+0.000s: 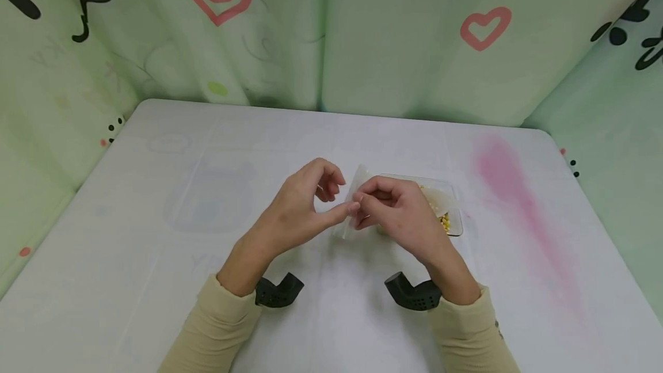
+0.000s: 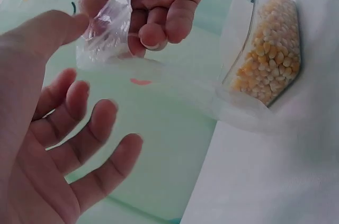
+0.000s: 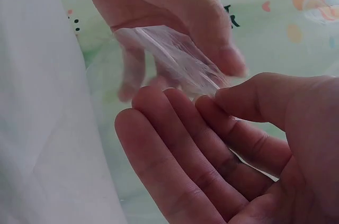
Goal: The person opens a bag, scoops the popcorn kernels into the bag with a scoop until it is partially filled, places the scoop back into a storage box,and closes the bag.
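Note:
A clear plastic bag (image 1: 361, 176) hangs between the two hands, and its creased upper edge shows in the left wrist view. My right hand (image 1: 401, 209) pinches that edge between thumb and forefinger, with the other fingers loosely bent in the right wrist view. Close by on the left is my left hand (image 1: 297, 206), its fingers spread and apart from the bag. The left thumb (image 2: 71, 25) reaches to the bag's edge near the right fingertips; whether it presses there I cannot tell. Part of the bag's lower body is hidden behind the right hand in the head view.
Right behind the right hand, a clear rectangular container (image 1: 458, 220) holds yellow and pale corn kernels (image 2: 273, 54) and a whitish piece (image 1: 437, 200). The white table (image 1: 155, 189) has a pink stain at right. Green printed curtains (image 1: 388, 45) enclose the back and sides.

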`<action>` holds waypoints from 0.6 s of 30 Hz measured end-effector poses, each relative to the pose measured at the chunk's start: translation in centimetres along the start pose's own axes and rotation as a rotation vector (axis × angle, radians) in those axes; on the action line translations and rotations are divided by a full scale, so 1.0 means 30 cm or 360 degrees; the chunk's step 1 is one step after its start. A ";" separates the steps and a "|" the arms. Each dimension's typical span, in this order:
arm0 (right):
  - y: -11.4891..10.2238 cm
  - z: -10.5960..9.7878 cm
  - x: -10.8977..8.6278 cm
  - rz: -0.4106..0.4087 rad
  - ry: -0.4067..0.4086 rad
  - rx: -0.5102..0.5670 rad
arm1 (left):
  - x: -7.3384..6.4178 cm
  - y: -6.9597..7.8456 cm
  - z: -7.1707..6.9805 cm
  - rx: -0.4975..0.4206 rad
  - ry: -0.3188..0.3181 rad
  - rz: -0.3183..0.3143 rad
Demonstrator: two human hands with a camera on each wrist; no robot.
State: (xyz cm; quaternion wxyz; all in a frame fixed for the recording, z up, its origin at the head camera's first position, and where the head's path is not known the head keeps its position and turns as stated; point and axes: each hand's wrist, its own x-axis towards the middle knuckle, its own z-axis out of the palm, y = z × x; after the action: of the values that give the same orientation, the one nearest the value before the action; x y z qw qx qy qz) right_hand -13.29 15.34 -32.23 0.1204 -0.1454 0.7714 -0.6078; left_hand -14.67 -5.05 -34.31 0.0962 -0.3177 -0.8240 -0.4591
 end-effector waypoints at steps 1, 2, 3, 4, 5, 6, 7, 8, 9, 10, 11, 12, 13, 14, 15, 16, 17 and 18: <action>-0.001 0.000 0.000 0.0002 0.0000 -0.0006 | -0.001 0.004 -0.001 -0.0008 -0.0006 -0.0019; 0.000 -0.001 0.000 0.0002 0.0000 -0.0020 | -0.003 0.008 -0.002 -0.0014 -0.0017 -0.0039; 0.001 -0.002 0.000 0.0003 0.0001 -0.0032 | -0.004 0.011 -0.002 -0.0023 -0.0029 -0.0053; 0.002 -0.002 0.000 0.0005 0.0000 -0.0042 | -0.005 0.014 -0.002 -0.0028 -0.0038 -0.0067; 0.003 -0.003 0.000 0.0005 0.0001 -0.0058 | -0.006 0.017 -0.002 -0.0031 -0.0044 -0.0067; 0.004 -0.003 0.000 0.0011 0.0003 -0.0071 | -0.006 0.019 -0.002 -0.0040 -0.0047 -0.0070; 0.004 -0.003 0.000 0.0015 0.0003 -0.0079 | -0.006 0.019 -0.001 -0.0041 -0.0050 -0.0070; 0.004 -0.003 0.000 0.0015 0.0002 -0.0075 | -0.006 0.019 0.000 -0.0043 -0.0054 -0.0073; 0.003 -0.003 -0.001 0.0015 -0.0003 -0.0063 | -0.005 0.018 0.000 -0.0041 -0.0055 -0.0070; 0.003 -0.002 0.000 0.0013 -0.0008 -0.0055 | -0.005 0.018 0.001 -0.0040 -0.0056 -0.0068; 0.003 -0.002 0.000 0.0013 -0.0011 -0.0046 | -0.004 0.018 0.002 -0.0036 -0.0056 -0.0059; 0.003 -0.001 0.000 0.0012 -0.0014 -0.0034 | -0.003 0.018 0.002 -0.0031 -0.0057 -0.0053; 0.002 -0.001 0.000 0.0010 -0.0019 -0.0019 | -0.002 0.017 0.002 -0.0017 -0.0057 -0.0043; 0.002 0.000 0.001 0.0009 -0.0022 -0.0008 | -0.001 0.017 0.002 -0.0005 -0.0056 -0.0032; 0.002 0.000 0.002 0.0011 -0.0025 0.0000 | 0.000 0.017 0.002 0.0008 -0.0055 -0.0025; 0.002 0.000 0.002 0.0011 -0.0026 0.0008 | 0.000 0.017 0.002 0.0019 -0.0054 -0.0023; 0.000 0.001 0.002 0.0015 -0.0025 0.0017 | 0.001 0.017 0.002 0.0032 -0.0052 -0.0025; 0.000 0.001 0.002 0.0017 -0.0026 0.0024 | 0.001 0.018 0.003 0.0046 -0.0051 -0.0034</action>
State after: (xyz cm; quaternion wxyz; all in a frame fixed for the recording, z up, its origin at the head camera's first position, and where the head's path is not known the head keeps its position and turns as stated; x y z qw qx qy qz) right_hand -13.34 15.29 -32.23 0.1310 -0.1452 0.7665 -0.6117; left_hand -14.34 -4.77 -33.96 0.0826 -0.3149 -0.8354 -0.4429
